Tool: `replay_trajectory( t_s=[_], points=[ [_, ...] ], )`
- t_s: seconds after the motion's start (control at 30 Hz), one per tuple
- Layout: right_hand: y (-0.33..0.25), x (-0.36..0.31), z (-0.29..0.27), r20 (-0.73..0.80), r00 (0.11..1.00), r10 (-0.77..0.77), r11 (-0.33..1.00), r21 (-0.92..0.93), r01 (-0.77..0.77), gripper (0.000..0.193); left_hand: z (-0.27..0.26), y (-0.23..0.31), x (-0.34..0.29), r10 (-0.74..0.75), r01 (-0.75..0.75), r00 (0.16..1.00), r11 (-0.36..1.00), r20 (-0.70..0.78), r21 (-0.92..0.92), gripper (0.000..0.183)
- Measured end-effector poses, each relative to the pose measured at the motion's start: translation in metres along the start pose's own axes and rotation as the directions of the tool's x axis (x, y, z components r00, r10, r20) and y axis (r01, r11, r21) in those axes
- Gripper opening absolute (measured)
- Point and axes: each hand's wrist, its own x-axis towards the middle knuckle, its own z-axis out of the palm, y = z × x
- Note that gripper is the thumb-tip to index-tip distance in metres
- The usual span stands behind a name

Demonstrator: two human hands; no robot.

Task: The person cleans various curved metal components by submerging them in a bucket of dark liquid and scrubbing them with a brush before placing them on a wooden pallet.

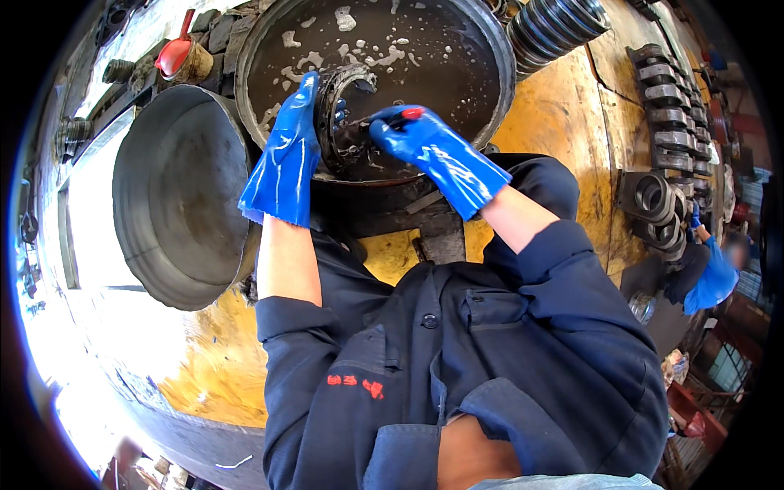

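Note:
My left hand (289,143), in a long blue rubber glove, grips a wet, dark metal ring (329,122) at its left side. Some blue fingertips show through the ring's opening. The ring is tilted up on edge over the near rim of a round metal tub (243,77) of murky brown liquid with foam patches. Just right of the ring, my blue-gloved right hand (416,139) is closed, fingertips towards its opening. A small red object (412,113) shows between thumb and fingers; the rest of it is hidden by the glove.
A large empty-looking metal drum (184,196) lies tipped at the left. Behind it stand a red scoop (173,55) and a small bucket (196,64). Stacked metal rings (555,33) lean at the back right. Rows of metal parts (671,114) line the right, where another person (712,273) crouches.

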Motion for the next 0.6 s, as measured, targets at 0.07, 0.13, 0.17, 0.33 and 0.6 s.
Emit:
replay_trajectory(
  t_s=[0.07, 0.13, 0.17, 0.33, 0.6],
  points=[
    [-0.025, -0.010, -0.001, -0.074, 0.997, -0.008, 0.948, 0.316, 0.031, 0.021, -0.015, -0.001, -0.002, -0.027, 0.025, 0.999, 0.997, -0.025, -0.067, 0.068],
    [-0.040, -0.013, -0.005, -0.055, 0.984, -0.168, 0.895, 0.409, 0.175, 0.022, -0.020, -0.002, 0.001, -0.049, 0.046, 0.998, 0.992, -0.027, -0.119, 0.071],
    [-0.051, -0.017, -0.005, -0.007, 0.984, -0.177, 0.913, 0.371, 0.167, 0.022, -0.023, -0.003, 0.001, -0.059, 0.055, 0.998, 0.988, -0.026, -0.143, 0.072],
    [-0.079, 0.005, 0.009, 0.018, 0.784, -0.620, 0.784, 0.023, 0.620, 0.017, -0.013, 0.010, 0.002, -0.144, 0.132, 0.988, 0.977, -0.061, -0.166, 0.076],
    [-0.077, 0.093, -0.044, 0.018, 0.999, -0.047, 0.969, 0.242, 0.042, 0.024, 0.000, -0.008, 0.023, -0.155, 0.135, 0.986, 0.960, -0.063, -0.244, 0.082]
  ],
)
